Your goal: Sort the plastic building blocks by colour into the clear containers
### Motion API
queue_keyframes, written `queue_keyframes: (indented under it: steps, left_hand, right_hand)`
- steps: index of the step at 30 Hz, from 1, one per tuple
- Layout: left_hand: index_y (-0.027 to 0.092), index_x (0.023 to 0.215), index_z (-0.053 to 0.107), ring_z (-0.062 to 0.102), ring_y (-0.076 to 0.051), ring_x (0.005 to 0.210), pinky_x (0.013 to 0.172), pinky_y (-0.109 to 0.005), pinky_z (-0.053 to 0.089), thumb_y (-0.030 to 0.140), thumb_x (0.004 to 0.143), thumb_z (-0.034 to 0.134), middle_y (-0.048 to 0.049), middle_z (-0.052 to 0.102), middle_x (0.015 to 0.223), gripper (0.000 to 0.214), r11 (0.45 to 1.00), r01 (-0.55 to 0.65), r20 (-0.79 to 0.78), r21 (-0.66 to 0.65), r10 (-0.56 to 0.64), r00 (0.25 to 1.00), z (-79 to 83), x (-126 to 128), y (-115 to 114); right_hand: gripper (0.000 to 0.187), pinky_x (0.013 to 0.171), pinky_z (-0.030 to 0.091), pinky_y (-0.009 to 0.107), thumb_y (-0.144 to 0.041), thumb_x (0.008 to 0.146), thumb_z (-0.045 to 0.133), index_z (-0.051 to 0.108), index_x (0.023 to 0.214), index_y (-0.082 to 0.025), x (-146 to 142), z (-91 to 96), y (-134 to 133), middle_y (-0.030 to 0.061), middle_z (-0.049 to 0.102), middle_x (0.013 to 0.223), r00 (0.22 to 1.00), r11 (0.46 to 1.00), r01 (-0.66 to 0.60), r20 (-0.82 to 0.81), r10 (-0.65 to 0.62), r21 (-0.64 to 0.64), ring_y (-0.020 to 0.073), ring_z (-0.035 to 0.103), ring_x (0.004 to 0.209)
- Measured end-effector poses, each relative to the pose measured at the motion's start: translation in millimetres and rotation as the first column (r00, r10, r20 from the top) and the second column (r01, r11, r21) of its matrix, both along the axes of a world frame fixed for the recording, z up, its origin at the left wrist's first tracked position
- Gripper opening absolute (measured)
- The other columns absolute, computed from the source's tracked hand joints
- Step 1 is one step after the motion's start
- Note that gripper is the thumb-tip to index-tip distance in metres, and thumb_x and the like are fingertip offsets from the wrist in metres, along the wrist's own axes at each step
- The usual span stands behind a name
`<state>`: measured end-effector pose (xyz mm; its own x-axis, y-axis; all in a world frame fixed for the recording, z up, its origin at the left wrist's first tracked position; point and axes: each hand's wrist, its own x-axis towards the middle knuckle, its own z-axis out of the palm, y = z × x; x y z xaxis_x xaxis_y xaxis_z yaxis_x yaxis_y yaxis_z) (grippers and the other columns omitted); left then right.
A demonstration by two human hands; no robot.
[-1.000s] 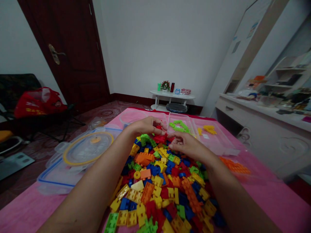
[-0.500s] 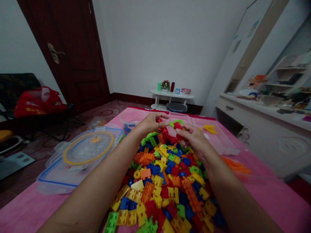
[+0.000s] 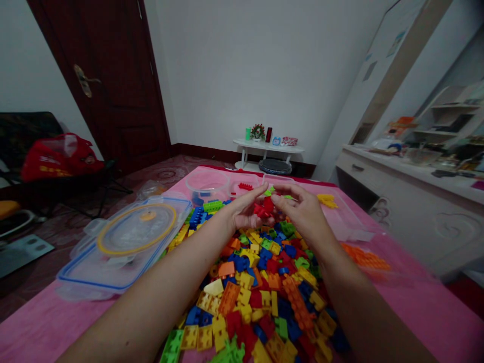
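Note:
Above the far part of a heap of toy building blocks, my two hands meet around red building blocks. My left hand is turned palm up, its fingers curled under the red blocks. From the right, my right hand closes its thumb and fingers on a red block at the same spot. Exactly how many red pieces are held is hidden by the fingers. Beyond my left hand, a small clear container holds a red block strip.
On the pink-covered table, a clear lid with a yellow ring lies left. A round clear tub with blue blocks stands behind. At right, a clear tray has yellow blocks; orange blocks lie nearer.
My hands have come together and slightly nearer. My left hand has turned palm up beneath the red blocks. The container with the red strip behind it now shows.

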<state>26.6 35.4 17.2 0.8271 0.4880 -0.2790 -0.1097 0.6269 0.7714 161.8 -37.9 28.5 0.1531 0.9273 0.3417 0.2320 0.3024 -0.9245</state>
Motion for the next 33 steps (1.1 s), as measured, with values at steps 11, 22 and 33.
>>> queue_keyframes:
  steps: [11, 22, 33]
  left_hand:
    - [0.008, 0.088, 0.056, 0.051, -0.006, 0.046, 0.035, -0.009, 0.040, 0.023, 0.088, 0.042, -0.0042, 0.057, 0.062, 0.020, 0.967, -0.130, 0.215, -0.219, 0.178, 0.960, 9.0, -11.3, 19.3]
    - [0.015, 0.101, 0.056, 0.061, -0.014, 0.065, 0.061, -0.026, 0.052, 0.034, 0.083, 0.056, -0.0054, 0.064, 0.074, 0.026, 0.698, -0.658, -0.156, 0.283, 0.711, 0.686, 27.3, 3.4, 99.8]
    - [0.013, 0.085, 0.073, 0.062, -0.017, 0.073, 0.067, -0.025, 0.046, 0.027, 0.069, 0.065, -0.0055, 0.071, 0.077, 0.023, 0.154, 0.308, -0.344, 0.939, 0.462, 0.817, 9.3, -11.2, 50.9]
  right_hand:
    - [0.029, 0.056, 0.052, 0.024, -0.034, 0.072, 0.066, 0.063, 0.093, -0.014, 10.6, 6.7, 0.3, 0.0021, 0.065, 0.070, 0.995, 0.990, 0.099, -0.015, -0.097, 0.105, 0.0127, 0.063, 0.060]
    - [0.026, 0.052, 0.049, 0.021, -0.032, 0.073, 0.064, 0.064, 0.091, -0.014, 15.8, 6.8, 2.1, 0.0026, 0.066, 0.072, 0.990, 0.986, 0.141, -0.027, -0.139, 0.091, 0.0107, 0.061, 0.056]
    - [0.020, 0.055, 0.048, 0.026, -0.028, 0.073, 0.060, 0.068, 0.083, -0.014, 14.6, -2.2, 6.8, 0.0054, 0.068, 0.078, 0.983, 0.997, 0.068, 0.168, -0.075, 0.046, 0.0138, 0.061, 0.060]
